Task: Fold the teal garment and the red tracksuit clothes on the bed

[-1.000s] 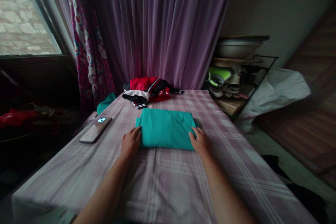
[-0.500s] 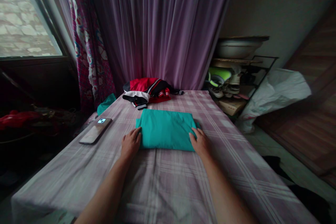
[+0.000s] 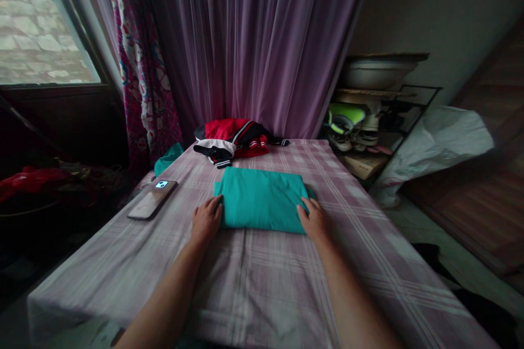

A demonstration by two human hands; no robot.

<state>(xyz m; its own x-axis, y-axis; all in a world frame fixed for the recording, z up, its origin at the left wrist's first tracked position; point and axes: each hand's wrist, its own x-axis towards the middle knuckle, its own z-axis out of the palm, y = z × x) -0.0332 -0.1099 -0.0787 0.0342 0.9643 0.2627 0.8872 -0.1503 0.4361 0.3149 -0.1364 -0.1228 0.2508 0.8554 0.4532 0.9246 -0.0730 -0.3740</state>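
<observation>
Mauve-and-white plaid tablecloth [image 3: 262, 294] covers the table nearest my camera, wrinkled between two bare forearms that reach forward from the bottom edge. At their ends I have the left hand [image 3: 207, 218] and the right hand [image 3: 316, 221], each loosely spread, fingertips resting on opposite side edges of a folded teal cloth [image 3: 262, 199]. That cloth lies flat on the table's middle, a rough rectangle wider than deep. To its left, well apart, I make out a phone [image 3: 152, 202] lying camera side up. Beyond the teal cloth sits a crumpled red, black and white garment [image 3: 229, 131] at the table's far end. Farther right I see a pale sack [image 3: 440, 142] beside a rack with shoes [image 3: 344, 139] and a basin [image 3: 376, 72]. Purple curtains [image 3: 262, 38] hang behind.
</observation>
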